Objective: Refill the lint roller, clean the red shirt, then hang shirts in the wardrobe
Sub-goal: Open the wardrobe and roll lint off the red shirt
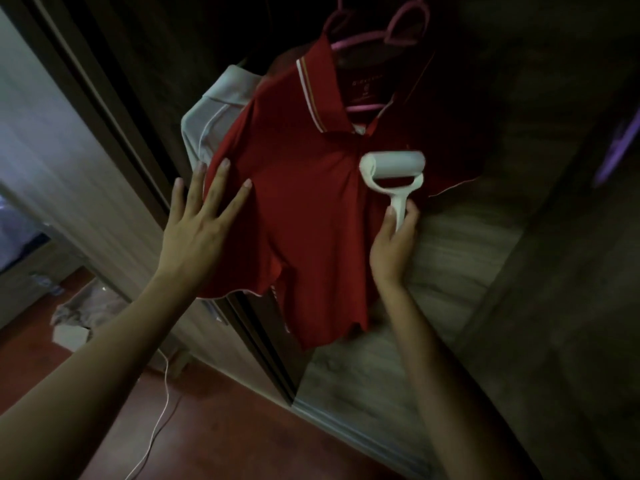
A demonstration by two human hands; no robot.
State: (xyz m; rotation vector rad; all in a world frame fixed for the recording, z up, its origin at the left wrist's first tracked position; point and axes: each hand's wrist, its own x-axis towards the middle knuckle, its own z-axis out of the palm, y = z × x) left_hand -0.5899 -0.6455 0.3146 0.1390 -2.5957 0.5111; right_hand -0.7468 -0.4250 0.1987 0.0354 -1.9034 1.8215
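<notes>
A red polo shirt (304, 209) hangs on a pink hanger (367, 46) in front of the open wardrobe. My left hand (197, 223) lies flat on the shirt's left sleeve with its fingers spread. My right hand (394, 244) grips the white handle of the lint roller (393, 168), whose white roll rests against the shirt's chest just below the collar. A grey shirt (214, 109) hangs behind the red one, mostly hidden by it.
The wardrobe's sliding door frame (114, 126) runs down the left of the shirts. Its wooden inner wall (450, 271) is behind my right hand. A white cable (162, 403) trails over the red floor, with a white box and crumpled cloth (79, 317) at the lower left.
</notes>
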